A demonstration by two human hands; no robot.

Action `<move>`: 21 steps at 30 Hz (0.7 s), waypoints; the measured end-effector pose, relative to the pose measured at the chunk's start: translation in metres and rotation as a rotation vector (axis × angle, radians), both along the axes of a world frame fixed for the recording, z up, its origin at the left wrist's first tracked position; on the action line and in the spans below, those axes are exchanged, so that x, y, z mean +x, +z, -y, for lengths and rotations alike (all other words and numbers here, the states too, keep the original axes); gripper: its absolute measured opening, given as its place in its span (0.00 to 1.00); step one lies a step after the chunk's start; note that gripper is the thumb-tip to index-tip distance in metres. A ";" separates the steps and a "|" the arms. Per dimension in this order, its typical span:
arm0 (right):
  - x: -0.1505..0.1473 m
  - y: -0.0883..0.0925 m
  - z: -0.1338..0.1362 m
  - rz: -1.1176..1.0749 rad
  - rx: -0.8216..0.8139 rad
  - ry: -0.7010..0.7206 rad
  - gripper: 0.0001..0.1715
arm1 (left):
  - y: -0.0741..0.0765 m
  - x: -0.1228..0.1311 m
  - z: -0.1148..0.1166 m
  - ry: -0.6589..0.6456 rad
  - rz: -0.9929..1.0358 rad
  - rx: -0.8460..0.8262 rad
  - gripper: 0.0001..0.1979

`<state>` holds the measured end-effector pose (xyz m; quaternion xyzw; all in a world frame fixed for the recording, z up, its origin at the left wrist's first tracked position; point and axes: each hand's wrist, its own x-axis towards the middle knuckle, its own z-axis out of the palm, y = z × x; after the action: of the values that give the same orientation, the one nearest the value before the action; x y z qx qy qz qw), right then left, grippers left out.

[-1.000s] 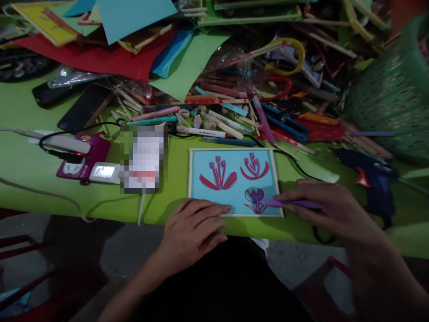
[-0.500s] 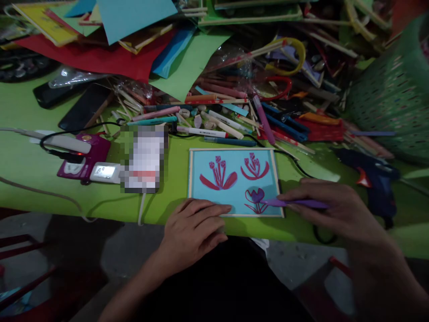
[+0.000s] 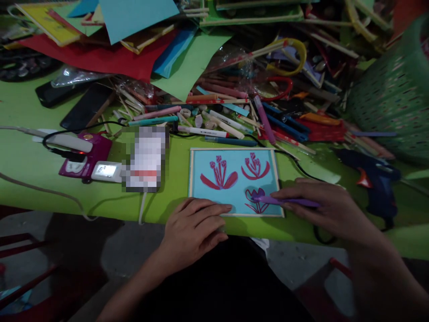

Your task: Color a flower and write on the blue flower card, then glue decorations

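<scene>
A light blue card [image 3: 234,179] with a pale frame lies near the front edge of the green table [image 3: 30,170]. Two red flowers and one purple flower are drawn on it. My right hand [image 3: 318,208] grips a purple marker [image 3: 284,201], its tip on the purple flower at the card's lower right. My left hand [image 3: 194,228] rests palm down at the card's lower left corner, fingertips pressing on its bottom edge.
Behind the card lie several pens and sticks [image 3: 214,125] and coloured paper sheets [image 3: 134,49]. A purple device [image 3: 83,158] with cables sits at left, two dark phones [image 3: 83,107] beyond. A blue glue gun [image 3: 375,179] and a green basket [image 3: 392,94] are at right.
My right hand has slid the purple marker a little to the left across the purple flower. My left hand and the card have stayed put.
</scene>
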<state>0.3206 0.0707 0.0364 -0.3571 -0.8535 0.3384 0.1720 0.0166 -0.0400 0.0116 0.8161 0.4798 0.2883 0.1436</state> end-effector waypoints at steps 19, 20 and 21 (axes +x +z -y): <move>0.000 -0.002 0.000 0.023 0.013 -0.023 0.11 | 0.000 0.000 0.001 0.005 -0.025 0.004 0.11; 0.000 -0.002 0.000 0.020 0.015 -0.024 0.12 | -0.001 -0.001 0.001 0.005 -0.023 0.003 0.10; 0.000 -0.002 0.000 0.019 0.014 -0.020 0.12 | -0.001 -0.001 0.001 0.005 -0.021 0.001 0.10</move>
<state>0.3207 0.0710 0.0346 -0.3677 -0.8537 0.3274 0.1697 0.0159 -0.0413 0.0103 0.8181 0.4831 0.2802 0.1372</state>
